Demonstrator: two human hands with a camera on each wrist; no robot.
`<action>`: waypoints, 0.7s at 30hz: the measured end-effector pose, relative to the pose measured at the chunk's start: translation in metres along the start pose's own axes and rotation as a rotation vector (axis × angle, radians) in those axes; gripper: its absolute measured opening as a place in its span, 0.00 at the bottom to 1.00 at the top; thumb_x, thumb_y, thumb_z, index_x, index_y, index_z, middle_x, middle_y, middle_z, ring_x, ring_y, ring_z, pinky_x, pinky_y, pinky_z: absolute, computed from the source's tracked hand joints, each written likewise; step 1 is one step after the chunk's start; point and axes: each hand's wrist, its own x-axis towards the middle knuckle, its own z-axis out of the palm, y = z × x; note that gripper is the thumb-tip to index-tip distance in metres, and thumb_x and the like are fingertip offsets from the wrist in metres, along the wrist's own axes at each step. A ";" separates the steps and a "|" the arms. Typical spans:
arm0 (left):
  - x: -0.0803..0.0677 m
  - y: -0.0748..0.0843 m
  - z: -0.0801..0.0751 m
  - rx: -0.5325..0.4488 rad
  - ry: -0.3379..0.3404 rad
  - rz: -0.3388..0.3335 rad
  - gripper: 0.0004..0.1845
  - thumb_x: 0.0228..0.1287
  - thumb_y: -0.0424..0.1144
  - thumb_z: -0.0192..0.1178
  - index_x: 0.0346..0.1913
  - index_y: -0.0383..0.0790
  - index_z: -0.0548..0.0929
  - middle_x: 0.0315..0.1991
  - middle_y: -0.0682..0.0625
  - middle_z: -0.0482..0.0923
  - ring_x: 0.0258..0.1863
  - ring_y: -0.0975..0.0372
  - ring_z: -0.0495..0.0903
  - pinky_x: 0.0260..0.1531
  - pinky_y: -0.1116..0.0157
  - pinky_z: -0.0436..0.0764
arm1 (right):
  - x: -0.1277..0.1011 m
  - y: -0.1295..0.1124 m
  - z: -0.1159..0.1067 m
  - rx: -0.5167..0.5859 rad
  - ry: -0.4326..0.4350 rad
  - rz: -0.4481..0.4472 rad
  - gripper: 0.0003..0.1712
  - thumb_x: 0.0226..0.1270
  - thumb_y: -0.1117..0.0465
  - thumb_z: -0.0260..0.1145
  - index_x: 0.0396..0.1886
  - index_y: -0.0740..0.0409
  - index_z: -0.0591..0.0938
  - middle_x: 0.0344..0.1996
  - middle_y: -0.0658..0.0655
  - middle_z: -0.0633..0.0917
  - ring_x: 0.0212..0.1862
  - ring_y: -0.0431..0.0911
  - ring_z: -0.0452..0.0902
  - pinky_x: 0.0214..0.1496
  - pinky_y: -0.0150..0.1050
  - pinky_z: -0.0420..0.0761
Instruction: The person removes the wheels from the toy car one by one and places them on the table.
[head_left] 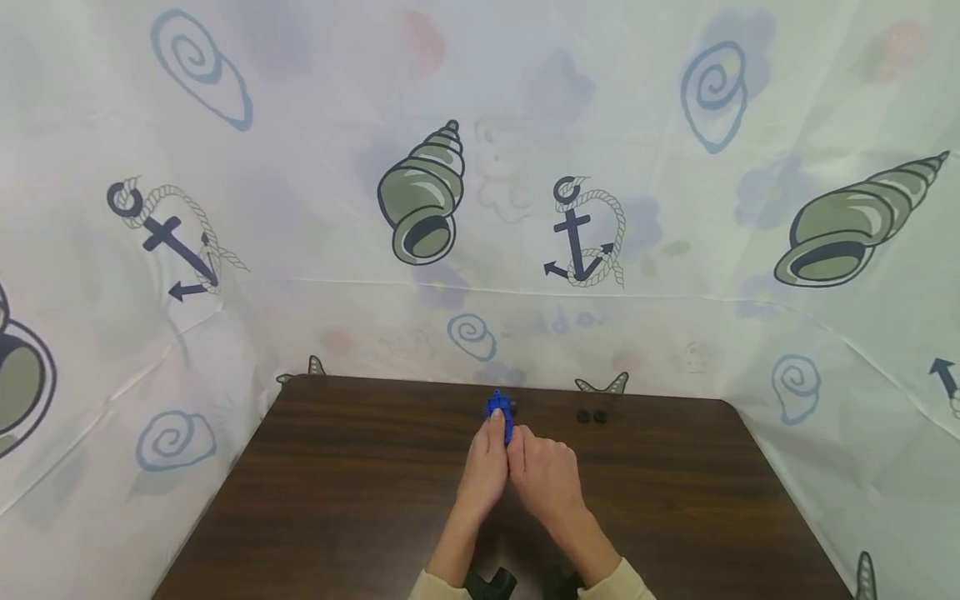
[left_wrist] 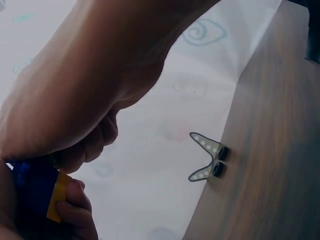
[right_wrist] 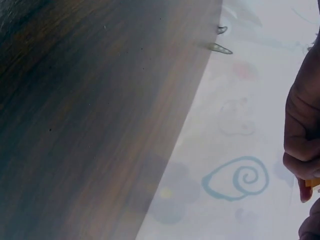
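Left hand gripped blue-and-yellow piece, thumb on top; right hand curled beside left, hold unclear.

The dark-brown, wood-grain counter looks smooth; over it, a blue plastic-looking piece; behind it, creased white patterned cloth.

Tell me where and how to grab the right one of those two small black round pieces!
Probably pinch the right piece by its rounded edge, coming from the right, since the left piece sits close on its other side.
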 end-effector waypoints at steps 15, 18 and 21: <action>0.001 0.000 -0.008 -0.103 -0.129 -0.018 0.35 0.89 0.63 0.32 0.53 0.34 0.77 0.36 0.49 0.77 0.34 0.60 0.76 0.37 0.64 0.78 | 0.000 0.006 -0.011 0.152 -0.141 -0.029 0.20 0.84 0.62 0.55 0.24 0.52 0.71 0.14 0.39 0.63 0.16 0.30 0.50 0.18 0.26 0.54; 0.004 -0.006 -0.015 -0.197 -0.172 -0.059 0.38 0.88 0.65 0.33 0.53 0.32 0.79 0.35 0.51 0.77 0.34 0.60 0.76 0.38 0.65 0.77 | -0.001 0.003 -0.013 0.232 -0.137 -0.056 0.19 0.84 0.63 0.55 0.25 0.51 0.71 0.14 0.38 0.62 0.18 0.29 0.50 0.19 0.26 0.55; 0.007 -0.008 -0.019 -0.234 -0.173 -0.064 0.39 0.87 0.66 0.33 0.53 0.31 0.79 0.35 0.52 0.77 0.35 0.60 0.76 0.39 0.65 0.76 | -0.001 0.000 -0.013 0.254 -0.135 -0.093 0.17 0.84 0.62 0.55 0.28 0.50 0.73 0.16 0.37 0.62 0.18 0.28 0.51 0.20 0.25 0.55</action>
